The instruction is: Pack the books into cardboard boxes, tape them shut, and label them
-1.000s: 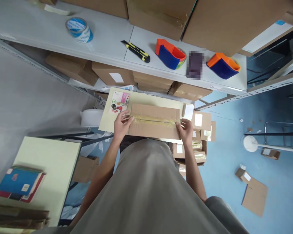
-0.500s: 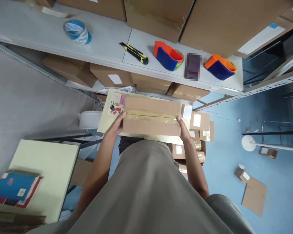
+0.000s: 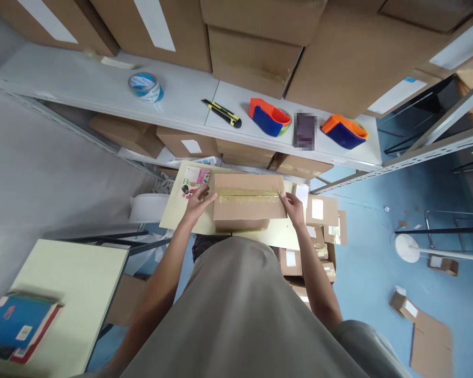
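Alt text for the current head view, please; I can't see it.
Left grip and right grip are at opposite ends of a taped cardboard box over a pale table. A shelf beyond holds a utility knife and tape roll.

A: Readable text?
B: Booklet (image 3: 193, 177): green word starting "B", rest unclear.
A: Elsewhere?
B: Tape roll (image 3: 146, 88) print, carton label (image 3: 317, 209), blue book (image 3: 10, 315) sticker (image 3: 24, 332): all too small or blurred.

One head-worn view, forward and steeply down.
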### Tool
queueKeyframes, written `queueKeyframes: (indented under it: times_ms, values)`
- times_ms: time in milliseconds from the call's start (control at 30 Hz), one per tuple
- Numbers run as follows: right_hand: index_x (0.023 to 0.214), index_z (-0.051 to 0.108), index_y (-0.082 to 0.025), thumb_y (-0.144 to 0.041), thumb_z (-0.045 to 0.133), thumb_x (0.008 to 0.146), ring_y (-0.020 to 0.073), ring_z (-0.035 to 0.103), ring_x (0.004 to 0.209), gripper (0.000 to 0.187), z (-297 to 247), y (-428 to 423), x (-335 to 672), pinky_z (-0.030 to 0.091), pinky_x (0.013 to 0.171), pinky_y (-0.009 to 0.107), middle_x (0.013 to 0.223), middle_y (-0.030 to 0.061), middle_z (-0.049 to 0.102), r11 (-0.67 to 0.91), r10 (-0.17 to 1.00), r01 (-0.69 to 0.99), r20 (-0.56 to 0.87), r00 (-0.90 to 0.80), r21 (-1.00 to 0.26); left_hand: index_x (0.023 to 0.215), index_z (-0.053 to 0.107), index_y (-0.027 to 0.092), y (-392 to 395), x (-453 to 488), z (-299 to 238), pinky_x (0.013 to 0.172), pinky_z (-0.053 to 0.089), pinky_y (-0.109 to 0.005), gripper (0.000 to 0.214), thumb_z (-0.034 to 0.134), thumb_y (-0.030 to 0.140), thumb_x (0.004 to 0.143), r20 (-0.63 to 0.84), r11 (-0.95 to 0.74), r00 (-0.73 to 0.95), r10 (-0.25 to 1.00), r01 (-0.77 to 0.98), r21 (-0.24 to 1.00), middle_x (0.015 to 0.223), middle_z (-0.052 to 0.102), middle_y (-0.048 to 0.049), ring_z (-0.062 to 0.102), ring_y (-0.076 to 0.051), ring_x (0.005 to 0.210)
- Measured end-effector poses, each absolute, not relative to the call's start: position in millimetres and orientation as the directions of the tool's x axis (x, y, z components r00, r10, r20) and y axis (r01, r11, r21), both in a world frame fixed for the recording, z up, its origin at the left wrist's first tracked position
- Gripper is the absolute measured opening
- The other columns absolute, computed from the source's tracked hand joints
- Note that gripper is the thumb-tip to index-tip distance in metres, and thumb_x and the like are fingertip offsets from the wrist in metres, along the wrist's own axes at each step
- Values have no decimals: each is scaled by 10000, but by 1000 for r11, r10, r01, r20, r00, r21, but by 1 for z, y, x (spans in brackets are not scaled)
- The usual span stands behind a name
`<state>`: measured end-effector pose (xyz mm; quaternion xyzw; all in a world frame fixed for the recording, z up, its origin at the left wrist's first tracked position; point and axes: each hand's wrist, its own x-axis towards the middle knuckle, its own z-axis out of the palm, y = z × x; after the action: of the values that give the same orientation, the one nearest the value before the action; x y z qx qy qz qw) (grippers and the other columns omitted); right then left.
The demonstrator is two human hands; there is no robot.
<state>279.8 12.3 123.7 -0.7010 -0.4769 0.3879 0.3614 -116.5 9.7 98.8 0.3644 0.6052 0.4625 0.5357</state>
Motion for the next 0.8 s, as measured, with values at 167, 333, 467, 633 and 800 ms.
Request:
queueKeyframes:
  times_ms: [167, 333, 467, 633, 800]
  values:
    - [1164, 734, -178, -818, 498, 947, 326, 782, 937, 716, 129, 19, 284, 561, 806, 372, 1097, 181, 813, -208, 974, 591, -106, 202, -780, 1329, 723, 176, 17, -92, 97, 1164, 537, -537, 782, 901, 653, 735, -268, 266, -94, 959, -36, 963, 1447, 713, -183, 683, -375, 1343]
    - [958, 677, -226, -704, 404, 1014, 287, 723, 735, 553, 116, 11, 284, 465, 685, 317, 786, 110, 750, -217, 976, 769, -132, 172, -601, 1211, 754, 154, 20, -67, 66, 1139, 554, -524, 658, 866, 611, 751, -344, 349, -136, 929, 14, 937, 1365, 754, -199, 713, -376, 1299]
    - [1021, 675, -214, -633, 376, 1048, 279, 726, 753, 515, 101, -3, 280, 460, 698, 312, 850, 120, 768, -221, 975, 806, -150, 165, -549, 1204, 740, 149, 13, -64, 56, 1139, 548, -499, 443, 768, 436, 869, -276, 309, -197, 941, 164, 937, 1315, 772, -198, 733, -348, 1261]
    - [1265, 683, -167, -544, 534, 1018, 336, 764, 982, 475, 117, 7, 282, 556, 857, 390, 1108, 201, 787, -219, 974, 834, -169, 153, -507, 1260, 735, 208, 17, -64, 87, 1197, 483, -543, 414, 768, 299, 858, -75, 153, -198, 977, 414, 897, 1340, 748, -168, 686, -373, 1307]
    - [1531, 561, -151, -530, 542, 1037, 416, 634, 1345, 622, 199, 85, 264, 508, 1122, 544, 1518, 247, 611, 131, 975, 837, 224, -10, -531, 1309, 744, 228, 59, -50, 164, 1277, 375, -545, 381, 699, 335, 946, 203, -139, -110, 973, 424, 895, 1408, 702, -155, 599, -386, 1397]
